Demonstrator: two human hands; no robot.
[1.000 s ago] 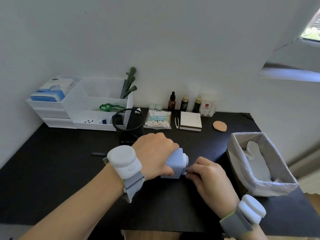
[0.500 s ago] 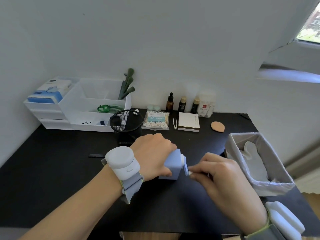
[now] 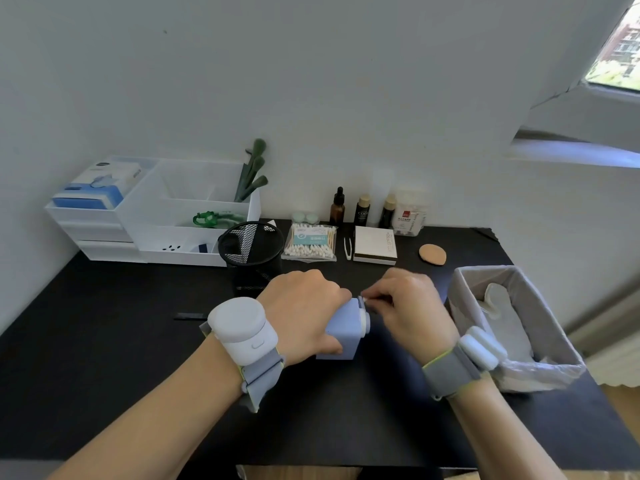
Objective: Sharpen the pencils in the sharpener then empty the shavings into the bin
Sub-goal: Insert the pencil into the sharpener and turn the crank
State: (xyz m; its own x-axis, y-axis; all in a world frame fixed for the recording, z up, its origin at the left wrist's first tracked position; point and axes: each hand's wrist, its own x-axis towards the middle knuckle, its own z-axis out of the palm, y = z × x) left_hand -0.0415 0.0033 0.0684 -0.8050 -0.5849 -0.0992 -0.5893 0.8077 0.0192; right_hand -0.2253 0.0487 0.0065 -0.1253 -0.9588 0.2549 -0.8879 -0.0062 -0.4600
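Two hands meet over the black tabletop (image 3: pixel 104 358), and the spatial line between them is what matters. Largest of the task's things, the lined bin (image 3: pixel 540 306) stands at the right edge of the tabletop, just beside the right wrist and well to the right of the work. Near the middle of the tabletop stands the blue sharpener (image 3: pixel 341 336), its long axis running left to right with the white crank end facing right. From the left, the left hand (image 3: pixel 304 313) is clamped over its top, pinning it down. From the right, the right hand (image 3: pixel 410 306) pinches something small and white at that crank end, likely the handle; motion blur hides the detail. No pencil is visible.
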